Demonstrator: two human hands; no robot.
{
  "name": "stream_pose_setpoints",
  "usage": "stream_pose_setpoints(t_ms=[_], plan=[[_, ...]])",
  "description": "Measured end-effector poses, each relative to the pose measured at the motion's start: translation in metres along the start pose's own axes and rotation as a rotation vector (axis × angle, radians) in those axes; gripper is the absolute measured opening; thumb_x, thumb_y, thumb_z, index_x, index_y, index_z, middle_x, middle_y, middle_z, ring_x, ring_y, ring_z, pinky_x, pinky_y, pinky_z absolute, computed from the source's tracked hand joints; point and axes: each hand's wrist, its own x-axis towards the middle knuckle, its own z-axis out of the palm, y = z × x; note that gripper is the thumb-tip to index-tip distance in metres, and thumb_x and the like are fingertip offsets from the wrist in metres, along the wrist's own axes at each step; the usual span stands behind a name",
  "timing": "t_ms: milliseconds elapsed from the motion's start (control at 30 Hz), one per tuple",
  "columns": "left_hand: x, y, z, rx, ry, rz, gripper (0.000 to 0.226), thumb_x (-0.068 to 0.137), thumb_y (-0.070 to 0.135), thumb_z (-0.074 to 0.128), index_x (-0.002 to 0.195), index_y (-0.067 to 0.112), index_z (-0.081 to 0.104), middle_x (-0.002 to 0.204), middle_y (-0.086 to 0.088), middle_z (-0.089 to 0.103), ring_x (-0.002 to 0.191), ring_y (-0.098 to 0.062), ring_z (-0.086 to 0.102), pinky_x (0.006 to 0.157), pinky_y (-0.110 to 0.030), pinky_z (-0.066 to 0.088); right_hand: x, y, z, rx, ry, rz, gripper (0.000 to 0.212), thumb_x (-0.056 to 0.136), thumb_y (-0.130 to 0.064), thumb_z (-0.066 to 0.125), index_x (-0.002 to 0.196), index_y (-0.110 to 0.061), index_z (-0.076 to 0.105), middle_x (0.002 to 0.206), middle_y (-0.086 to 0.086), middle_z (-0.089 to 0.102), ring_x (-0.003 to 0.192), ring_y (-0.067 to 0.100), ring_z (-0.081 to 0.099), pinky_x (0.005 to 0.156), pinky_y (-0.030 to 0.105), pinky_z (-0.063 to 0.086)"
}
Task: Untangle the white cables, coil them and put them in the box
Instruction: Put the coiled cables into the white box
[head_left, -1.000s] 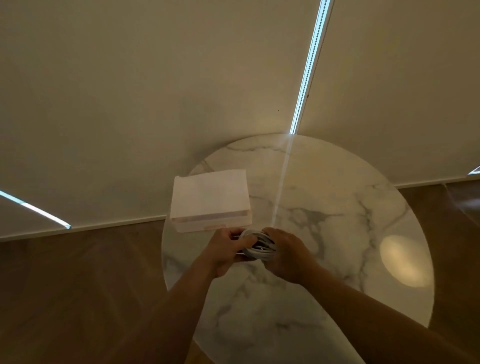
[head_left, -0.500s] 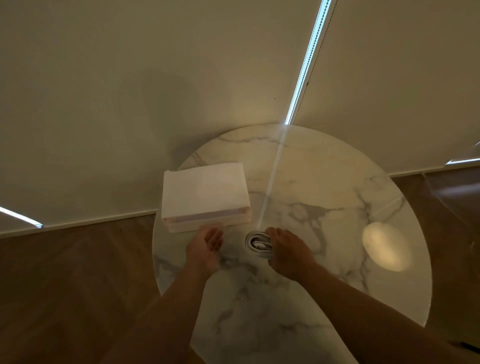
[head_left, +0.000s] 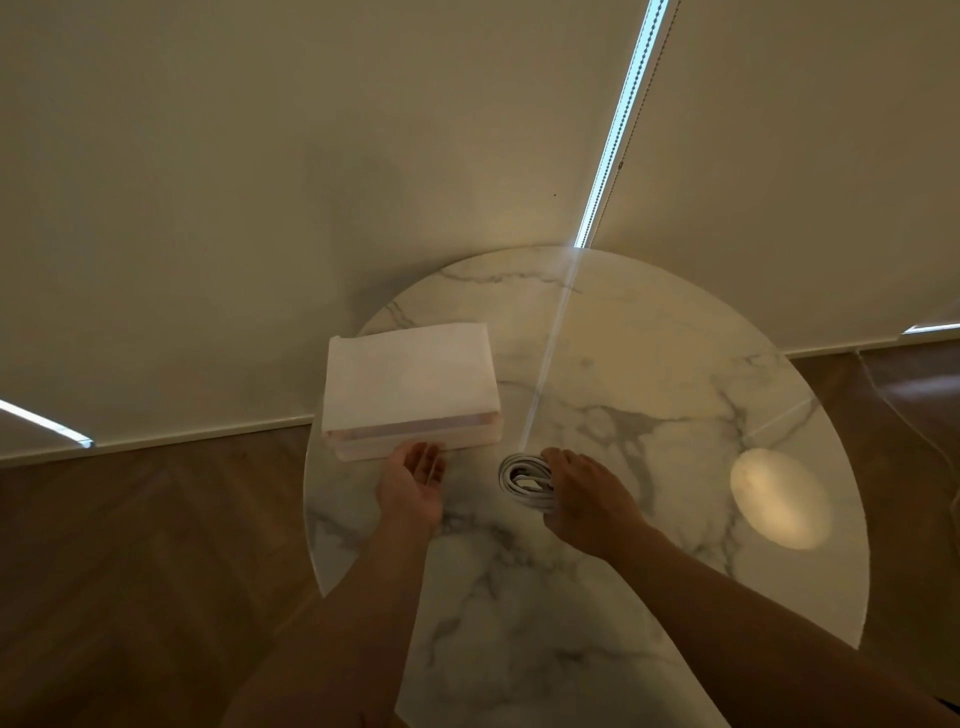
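Note:
A coil of white cable lies on the round marble table, in front of me. My right hand rests on the coil's right side, fingers bent over it and covering part of it. A closed white box stands at the table's left edge. My left hand hovers just in front of the box's near side, palm turned right, fingers relaxed and holding nothing.
The table stands against cream roller blinds, with a bright gap and a bead chain behind it. Brown wood floor lies to the left and right. A lamp's glare spot shows on the table's right side.
Both hands held the coil a second ago. My left hand let go and moved left toward the box. The coil now lies on the table under my right hand.

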Motion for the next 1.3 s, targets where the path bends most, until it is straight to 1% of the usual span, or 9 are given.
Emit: stream_pose_setpoints(t_ms=[267, 400, 633, 733, 800, 900, 1000, 1100, 1300], plan=[[-0.006, -0.002, 0.001, -0.046, 0.010, 0.000, 0.012, 0.094, 0.009, 0.046, 0.087, 0.005, 0.055, 0.089, -0.009, 0.057, 0.078, -0.024, 0.059, 0.071, -0.032, 0.051, 0.004, 0.002, -0.004, 0.048, -0.004, 0.042, 0.049, 0.075, -0.026, 0.066, 0.120, -0.016, 0.050, 0.114, 0.005, 0.061, 0.103, 0.029, 0.058, 0.083, 0.035, 0.047], [-0.010, -0.005, -0.005, -0.032, 0.039, -0.009, 0.014, 0.093, 0.005, 0.043, 0.083, 0.005, 0.052, 0.087, -0.010, 0.056, 0.075, -0.025, 0.058, 0.064, -0.031, 0.054, 0.010, 0.001, -0.011, 0.067, 0.025, 0.065, 0.045, 0.074, -0.026, 0.065, 0.117, -0.018, 0.051, 0.113, 0.004, 0.063, 0.101, 0.029, 0.060, 0.080, 0.033, 0.047], [-0.027, -0.023, -0.033, -0.056, 0.085, -0.030, 0.017, 0.089, -0.003, 0.040, 0.083, 0.004, 0.054, 0.082, -0.011, 0.057, 0.074, -0.024, 0.059, 0.071, -0.032, 0.053, 0.027, -0.010, -0.028, 0.089, 0.095, -0.003, 0.041, 0.074, -0.026, 0.065, 0.113, -0.019, 0.053, 0.106, 0.004, 0.065, 0.093, 0.030, 0.063, 0.074, 0.032, 0.047], [-0.033, -0.031, -0.043, -0.080, 0.116, -0.044, 0.018, 0.089, -0.005, 0.040, 0.083, 0.004, 0.055, 0.080, -0.011, 0.058, 0.073, -0.023, 0.058, 0.060, -0.028, 0.057, 0.038, -0.024, -0.032, 0.110, 0.105, -0.069, 0.042, 0.073, -0.025, 0.067, 0.112, -0.019, 0.054, 0.106, 0.004, 0.066, 0.092, 0.030, 0.063, 0.074, 0.035, 0.049], [-0.036, -0.035, -0.048, -0.093, 0.119, -0.045, 0.017, 0.088, -0.004, 0.042, 0.081, 0.004, 0.055, 0.081, -0.012, 0.060, 0.073, -0.023, 0.059, 0.058, -0.027, 0.057, 0.047, -0.037, -0.032, 0.111, 0.096, -0.129, 0.043, 0.074, -0.025, 0.067, 0.114, -0.019, 0.053, 0.107, 0.004, 0.065, 0.092, 0.030, 0.062, 0.074, 0.035, 0.049], [-0.038, -0.039, -0.053, -0.099, 0.123, -0.030, 0.015, 0.089, -0.004, 0.044, 0.079, 0.003, 0.054, 0.083, -0.013, 0.060, 0.076, -0.024, 0.060, 0.066, -0.031, 0.053, 0.063, -0.061, -0.027, 0.090, 0.071, -0.234, 0.043, 0.076, -0.024, 0.067, 0.116, -0.017, 0.051, 0.107, 0.005, 0.064, 0.091, 0.028, 0.060, 0.073, 0.035, 0.048], [-0.039, -0.041, -0.061, -0.103, 0.132, -0.013, 0.014, 0.090, -0.004, 0.045, 0.085, 0.002, 0.057, 0.086, -0.014, 0.061, 0.078, -0.026, 0.062, 0.063, -0.031, 0.056, 0.080, -0.083, -0.013, 0.040, 0.014, -0.311, 0.045, 0.076, -0.021, 0.067, 0.117, -0.015, 0.051, 0.107, 0.006, 0.064, 0.092, 0.028, 0.061, 0.074, 0.036, 0.050], [-0.040, -0.041, -0.068, -0.106, 0.151, -0.007, 0.014, 0.089, -0.005, 0.046, 0.092, -0.001, 0.060, 0.087, -0.015, 0.064, 0.080, -0.027, 0.064, 0.060, -0.029, 0.059, 0.093, -0.094, 0.007, -0.026, -0.066, -0.331, 0.045, 0.075, -0.022, 0.069, 0.115, -0.015, 0.051, 0.107, 0.006, 0.065, 0.094, 0.027, 0.063, 0.078, 0.035, 0.052], [-0.049, -0.038, -0.075, -0.098, 0.165, 0.025, 0.017, 0.090, -0.008, 0.044, 0.090, -0.004, 0.061, 0.084, -0.017, 0.065, 0.079, -0.028, 0.064, 0.068, -0.033, 0.056, 0.110, -0.091, 0.042, -0.084, -0.131, -0.343, 0.045, 0.077, -0.035, 0.072, 0.111, -0.016, 0.049, 0.107, 0.007, 0.065, 0.096, 0.027, 0.064, 0.078, 0.037, 0.054]])
